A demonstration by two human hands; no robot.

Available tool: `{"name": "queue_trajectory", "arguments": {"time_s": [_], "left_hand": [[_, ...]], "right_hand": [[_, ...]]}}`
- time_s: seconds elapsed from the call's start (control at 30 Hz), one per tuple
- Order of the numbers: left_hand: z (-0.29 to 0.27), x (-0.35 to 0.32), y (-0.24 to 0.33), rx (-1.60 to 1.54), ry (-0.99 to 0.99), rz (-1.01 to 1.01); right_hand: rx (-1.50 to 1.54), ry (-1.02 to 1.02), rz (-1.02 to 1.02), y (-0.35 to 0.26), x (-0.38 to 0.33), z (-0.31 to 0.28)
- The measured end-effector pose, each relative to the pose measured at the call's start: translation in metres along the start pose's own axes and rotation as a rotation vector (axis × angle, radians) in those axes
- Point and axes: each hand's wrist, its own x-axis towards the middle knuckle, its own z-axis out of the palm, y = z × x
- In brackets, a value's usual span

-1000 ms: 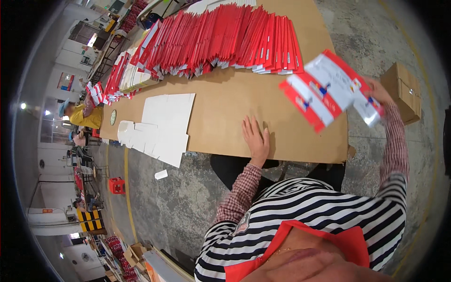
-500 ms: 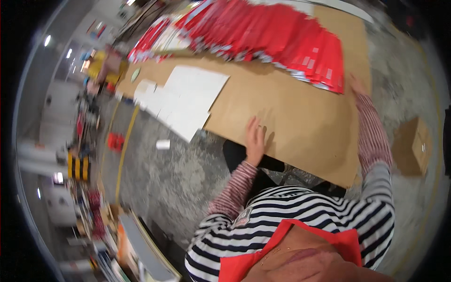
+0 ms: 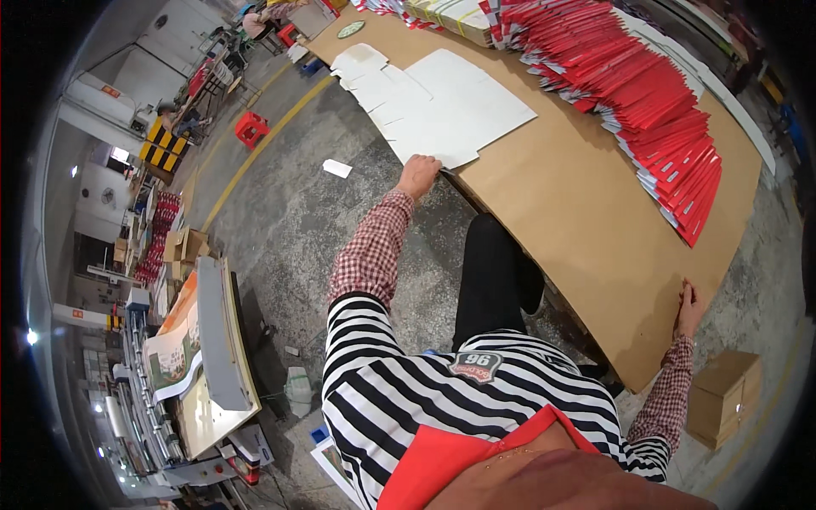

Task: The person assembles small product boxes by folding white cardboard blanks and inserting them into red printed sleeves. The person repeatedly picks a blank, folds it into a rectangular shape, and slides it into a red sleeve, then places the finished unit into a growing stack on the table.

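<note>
My left hand [image 3: 418,176] is closed over the near corner of a flat white cardboard sheet [image 3: 476,102], where the sheet overhangs the table edge. My right hand [image 3: 689,308] is at the right edge of the brown board [image 3: 586,255] covering the table. Its fingers are bent against that edge, with their tips partly hidden. On the far right part of the board, a long fanned row of flat red packages [image 3: 646,110] with pale ends lies overlapped.
A bundle of pale flat cards [image 3: 446,21] lies beyond the white sheet. A brown carton [image 3: 722,399] stands on the floor at right. To the left are a red stool [image 3: 252,128], a white scrap [image 3: 337,168] and a machine [image 3: 212,357]. People sit far back.
My left hand has gone from above the brown board to the white sheet's corner. My right hand has come nearer along the right edge. The whole view has turned.
</note>
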Motion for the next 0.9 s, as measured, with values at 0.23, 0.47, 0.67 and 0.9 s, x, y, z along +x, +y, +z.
{"name": "queue_trajectory", "arguments": {"time_s": [0.23, 0.47, 0.67, 0.9], "left_hand": [[-0.144, -0.009, 0.146, -0.017, 0.312, 0.500], [-0.168, -0.069, 0.368, -0.545, -0.085, 0.837], [-0.074, -0.048, 0.396, -0.397, -0.015, 0.902], [-0.069, -0.025, 0.407, -0.581, -0.100, 1.010]], "right_hand": [[-0.308, 0.009, -0.990, -0.171, -0.104, 0.080], [-0.305, -0.380, -0.912, -0.144, -0.178, 0.064], [-0.690, -0.066, -0.642, -0.025, -0.232, -0.050], [-0.724, -0.127, -0.672, -0.002, -0.232, -0.049]]}}
